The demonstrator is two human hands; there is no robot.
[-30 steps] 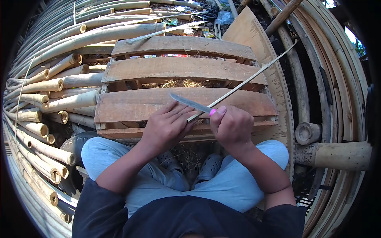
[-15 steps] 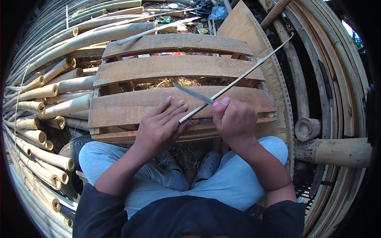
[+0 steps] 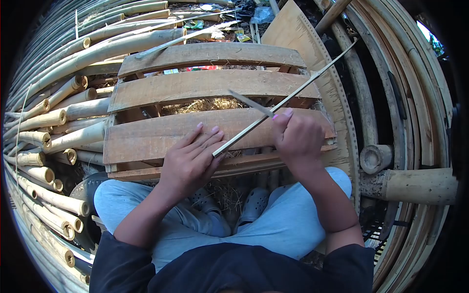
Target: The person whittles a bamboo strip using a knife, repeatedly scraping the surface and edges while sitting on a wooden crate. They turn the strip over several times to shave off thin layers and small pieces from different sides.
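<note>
My left hand [image 3: 189, 163] lies on the front slat of a wooden slatted table [image 3: 146, 136], with the near end of a thin bamboo strip [image 3: 293, 94] pinched between thumb and fingers. The strip slants up to the right, past the table's edge. In a closed fist, my right hand [image 3: 300, 134] holds a knife [image 3: 250, 103]; its handle is hidden by the fingers. The blade points up and to the left and crosses the strip near the fist.
Bamboo poles [image 3: 83, 134] are stacked on the left. A curved wooden sheet [image 3: 337, 117] stands beyond the table's right edge, beside long bamboo and wood pieces [image 3: 420, 97]. Wrappers and plastic [image 3: 263, 15] lie behind the table. My legs [image 3: 288, 215] are in front.
My right hand with the knife has moved slightly right along the strip, away from my left hand. The whole view has shifted a little.
</note>
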